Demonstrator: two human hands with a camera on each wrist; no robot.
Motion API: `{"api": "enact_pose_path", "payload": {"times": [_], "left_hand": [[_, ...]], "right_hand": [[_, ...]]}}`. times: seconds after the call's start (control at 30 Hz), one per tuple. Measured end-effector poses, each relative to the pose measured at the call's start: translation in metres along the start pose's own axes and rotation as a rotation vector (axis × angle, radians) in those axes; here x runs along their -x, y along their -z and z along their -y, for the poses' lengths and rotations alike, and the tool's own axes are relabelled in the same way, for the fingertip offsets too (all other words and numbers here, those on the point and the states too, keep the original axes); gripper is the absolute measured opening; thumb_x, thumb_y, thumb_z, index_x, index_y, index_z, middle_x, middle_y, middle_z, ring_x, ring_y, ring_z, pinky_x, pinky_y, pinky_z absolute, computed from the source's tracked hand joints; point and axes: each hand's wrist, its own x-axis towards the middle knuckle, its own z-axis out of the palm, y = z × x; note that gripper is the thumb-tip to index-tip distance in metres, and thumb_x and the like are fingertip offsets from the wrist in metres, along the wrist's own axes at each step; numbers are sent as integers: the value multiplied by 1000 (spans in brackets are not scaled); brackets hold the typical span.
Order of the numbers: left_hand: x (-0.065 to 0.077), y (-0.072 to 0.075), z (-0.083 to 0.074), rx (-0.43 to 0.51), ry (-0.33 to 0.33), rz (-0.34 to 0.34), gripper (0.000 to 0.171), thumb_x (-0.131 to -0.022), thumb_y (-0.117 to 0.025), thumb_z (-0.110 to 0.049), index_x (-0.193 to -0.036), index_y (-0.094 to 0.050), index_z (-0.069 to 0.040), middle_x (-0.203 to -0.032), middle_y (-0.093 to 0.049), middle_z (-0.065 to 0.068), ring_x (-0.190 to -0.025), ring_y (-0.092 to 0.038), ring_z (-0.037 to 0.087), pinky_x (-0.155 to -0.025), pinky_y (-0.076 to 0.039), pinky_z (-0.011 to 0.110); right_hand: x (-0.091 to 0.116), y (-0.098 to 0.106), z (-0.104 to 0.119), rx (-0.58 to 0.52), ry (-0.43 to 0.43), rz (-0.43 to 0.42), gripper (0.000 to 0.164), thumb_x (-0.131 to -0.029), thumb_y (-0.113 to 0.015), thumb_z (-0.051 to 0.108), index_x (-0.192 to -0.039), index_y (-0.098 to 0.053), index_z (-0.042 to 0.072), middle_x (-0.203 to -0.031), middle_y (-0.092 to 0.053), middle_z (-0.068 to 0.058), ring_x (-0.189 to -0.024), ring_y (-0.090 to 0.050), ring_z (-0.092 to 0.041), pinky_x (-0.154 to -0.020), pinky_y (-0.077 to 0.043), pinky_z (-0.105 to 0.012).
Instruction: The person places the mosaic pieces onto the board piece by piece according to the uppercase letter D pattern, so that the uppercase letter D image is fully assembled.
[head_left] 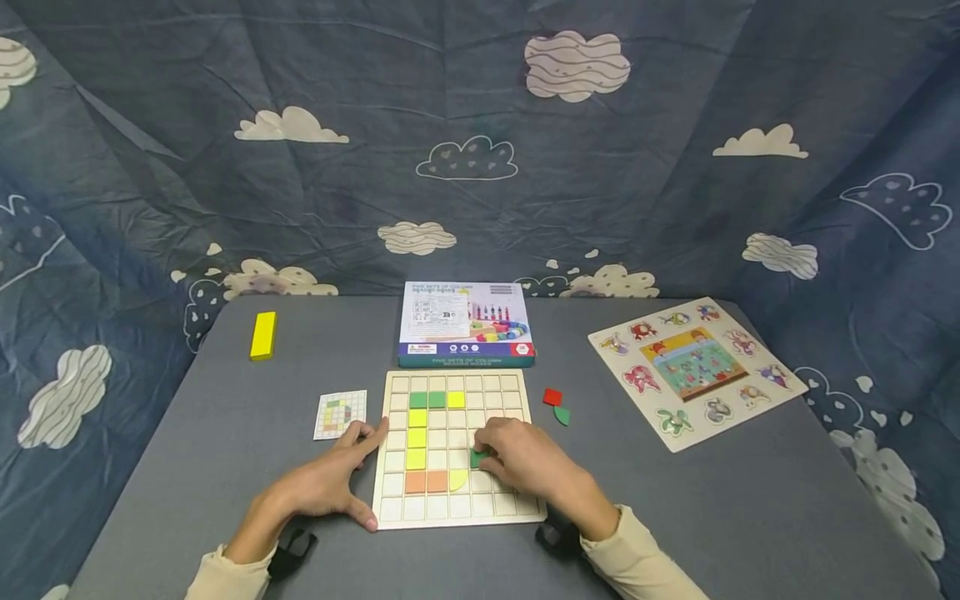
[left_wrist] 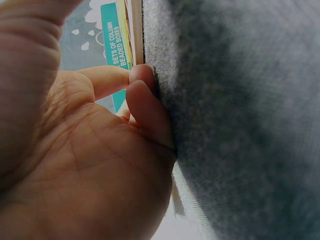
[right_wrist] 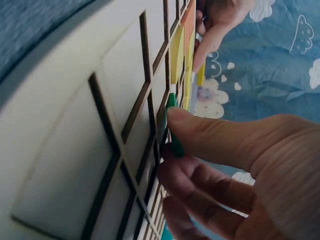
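A wooden grid board (head_left: 457,507) lies in front of me. My right hand (head_left: 525,454) pinches a small green tile (right_wrist: 176,142) between thumb and fingers, right over the board's cells. Along the board's left edge rests my left hand (head_left: 326,479), thumb by the near corner and fingers spread farther up; in the left wrist view its fingertips (left_wrist: 142,75) meet the edge. Set in the cells are two green squares (head_left: 427,400), several yellow squares (head_left: 416,437), two orange squares (head_left: 425,482) and a yellow quarter-circle (head_left: 458,481).
A pattern card (head_left: 340,414) lies left of the board. Right of it are a red tile (head_left: 552,397) and a green quarter-circle tile (head_left: 562,415). Behind stands a beaded-boxes carton (head_left: 467,362). An animal puzzle board (head_left: 611,342) lies far right, a yellow block (head_left: 263,336) far left.
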Motion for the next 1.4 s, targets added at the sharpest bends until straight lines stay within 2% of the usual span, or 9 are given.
{"api": "enact_pose_path", "payload": {"times": [0.17,0.37,0.57,0.67,0.77,0.93,1.03,1.2,1.4], "left_hand": [[0,-1,0,8,2,-2,135,-59,-96,-31,-161,-11,-3,-135,-31,12,-116,-49,33,-94,-45,41],[0,-1,1,4,-4,-2,135,-59,-95,-32,-161,-11,-3,-134,-31,12,-117,-48,33,-95,-45,40],[0,-2,1,7,6,-2,135,-59,-96,-32,-161,-11,-5,-136,-31,12,-115,-49,32,-93,-45,41],[0,-1,1,10,0,-1,135,-59,-95,-32,-161,-11,-4,-135,-31,12,-115,-49,32,-92,-45,40],[0,-1,1,9,-7,-3,135,-59,-95,-32,-161,-11,-4,-132,-31,11,-114,-48,32,-92,-45,39],[0,-2,2,5,3,-2,136,-59,-95,-33,-161,-11,-4,-135,-31,12,-115,-49,32,-94,-45,40],[0,-3,4,0,-2,4,135,-60,-95,-34,-161,-10,-4,-136,-31,13,-115,-49,32,-93,-45,39],[0,-4,6,-6,-8,1,135,-60,-94,-35,-161,-10,-4,-135,-31,12,-113,-49,31,-91,-46,36],[-1,-2,4,-7,-1,-3,135,-60,-95,-36,-161,-11,-6,-134,-31,10,-112,-48,29,-90,-45,34]], "right_hand": [[3,1,0,40,19,14,12,-84,-81,14,-96,-80,12,-94,-62,1,-81,-60,-8,-68,-51,-24],[5,6,-5,-99,-11,62,21,-85,-77,9,-106,-79,6,-93,-65,1,-79,-60,-7,-65,-46,-21],[4,5,-5,-92,2,27,12,-88,-77,10,-99,-80,10,-92,-65,4,-87,-65,-11,-75,-52,-26],[4,5,-6,-72,27,24,6,-90,-75,13,-92,-81,12,-90,-63,5,-83,-62,-9,-73,-51,-25],[4,7,-8,-79,57,37,10,-92,-72,16,-86,-80,12,-89,-61,4,-79,-57,-7,-70,-48,-22],[6,7,-8,-111,54,57,7,-90,-75,16,-86,-80,12,-92,-62,3,-81,-57,-6,-70,-48,-22],[8,7,-3,-100,21,91,10,-89,-77,17,-95,-81,10,-96,-62,1,-84,-57,-9,-70,-49,-22],[12,12,7,29,20,174,31,-94,-71,18,-123,-72,8,-107,-58,-3,-96,-55,-16,-76,-51,-27],[15,18,11,68,47,233,37,-97,-67,17,-132,-65,7,-113,-54,-5,-103,-52,-19,-89,-49,-32]]}}
